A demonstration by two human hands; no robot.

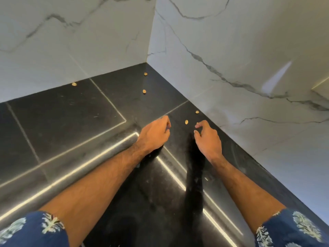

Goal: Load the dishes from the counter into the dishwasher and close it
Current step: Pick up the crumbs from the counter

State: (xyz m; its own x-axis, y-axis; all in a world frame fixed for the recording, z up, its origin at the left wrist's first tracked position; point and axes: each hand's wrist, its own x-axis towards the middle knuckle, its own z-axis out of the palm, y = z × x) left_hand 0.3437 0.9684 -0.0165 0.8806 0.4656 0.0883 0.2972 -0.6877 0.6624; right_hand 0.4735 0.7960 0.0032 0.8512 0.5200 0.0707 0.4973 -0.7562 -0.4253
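— Six small tan bits on the dark counter (58, 111), by my count. Left to right: one against the left wall (74, 84), two toward the corner (145, 73) (144, 91), then three near the hands (186, 122) (197, 112), the last half hidden by a fingertip (197, 123).

— Shells or nuts?

— Too small to tell. Scattered loosely, so probably spilled, not set down.

— And the hands?

— Two, both reaching into the corner. Left hand (154, 133) has its fingers curled under; whether it holds anything, I cannot tell. Right hand (207, 138) hovers with thumb and forefinger apart, gripping nothing, likely poised to pinch a bit.

— Dishes? Dishwasher?

— Neither is in view; only marble walls (231, 50) and patterned blue sleeves (33, 230).
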